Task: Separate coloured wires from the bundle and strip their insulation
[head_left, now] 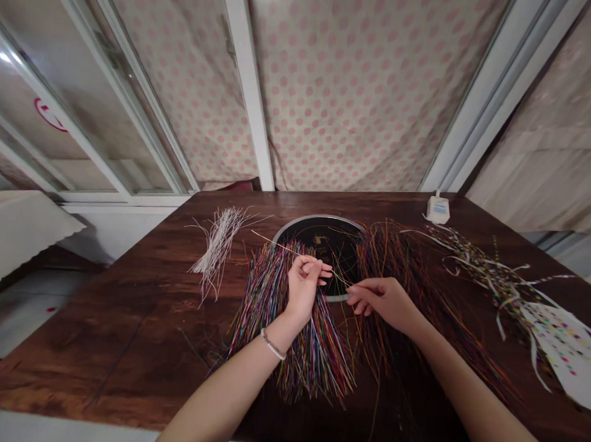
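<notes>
My left hand (305, 285), with a beaded bracelet at the wrist, pinches a thin pale strand (274, 242) that sticks out to the upper left. The strand runs between both hands, and the fingertips of my right hand (378, 303) are closed on its other part. Below and around my left hand lies a thick bundle of multicoloured strands (265, 296). Darker orange and brown strands (421, 302) spread out beside my right hand. Behind the hands, a round black plate with a grey rim (320, 218) is partly covered by strands.
A bundle of white strands (217, 246) lies on the left of the dark wooden table (135, 304). At the right are a small white box (438, 209), speckled ribbons (492, 276) and a dotted white sheet (568, 351). Curtained window frames stand behind.
</notes>
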### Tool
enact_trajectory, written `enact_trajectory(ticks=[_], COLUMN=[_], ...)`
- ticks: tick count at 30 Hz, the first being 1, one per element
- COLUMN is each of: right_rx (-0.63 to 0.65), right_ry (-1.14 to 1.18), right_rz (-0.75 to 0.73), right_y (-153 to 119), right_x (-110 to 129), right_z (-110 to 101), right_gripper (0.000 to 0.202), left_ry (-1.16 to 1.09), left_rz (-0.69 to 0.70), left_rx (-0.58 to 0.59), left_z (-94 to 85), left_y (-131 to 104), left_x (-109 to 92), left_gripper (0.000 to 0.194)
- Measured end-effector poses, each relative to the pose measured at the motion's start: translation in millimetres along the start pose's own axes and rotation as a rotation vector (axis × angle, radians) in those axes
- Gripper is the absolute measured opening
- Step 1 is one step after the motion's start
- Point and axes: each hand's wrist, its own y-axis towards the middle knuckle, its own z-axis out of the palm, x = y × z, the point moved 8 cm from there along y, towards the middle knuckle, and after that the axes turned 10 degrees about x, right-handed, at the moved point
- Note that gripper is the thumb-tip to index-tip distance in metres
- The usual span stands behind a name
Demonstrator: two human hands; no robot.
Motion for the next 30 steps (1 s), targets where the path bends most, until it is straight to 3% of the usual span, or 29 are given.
enact_trajectory(ticks=[6, 10, 12, 15, 18, 21, 26, 30], right_rx=[0.142, 0.328, 0.329, 0.18, -0.08, -0.264, -0.54, -0.631], right_ry=[0.228, 0.488, 0.545, 0.366, -0.138, -0.528, -0.707, -0.667], right_rz=[-0.037, -0.052, -0.066, -0.09, -0.189, -0.347, -0.507, -0.446], right_y=[-3.4, -9.8, -9.5, -5.1, -8.1, -22.3, -50.8, -55.1], right_x=[9.9, 19.2, 19.8, 14.4, 21.3, 41.4, 70.4, 77.0], right_z=[8.6, 22.5, 27.2, 28.5, 20.5, 13.9, -18.1, -42.0], right_gripper=[0.041, 0.038, 0.036, 0.037, 0.033, 0.027, 0.022, 0.02], left_ry=[-0.1, -0.398, -0.546, -0.605, -0.476, -0.293, -0.075, 0.024], left_rz=[-0.044, -0.217, -0.309, -0.312, -0.193, -0.121, -0.083, -0.031], left_rx=[0.033, 0.128, 0.17, 0.127, 0.011, -0.01, 0.119, 0.214], left_z=[3.9, 13.9, 19.4, 14.8, -0.3, -4.9, 8.7, 18.9], left_y=[0.4, -0.2, -1.4, 0.8, 4.6, 4.4, 0.1, -1.8], left_x=[4.0, 13.4, 17.8, 19.4, 15.4, 9.8, 1.6, -4.6], left_gripper=[0.018, 0.015, 0.013, 0.012, 0.013, 0.016, 0.019, 0.018])
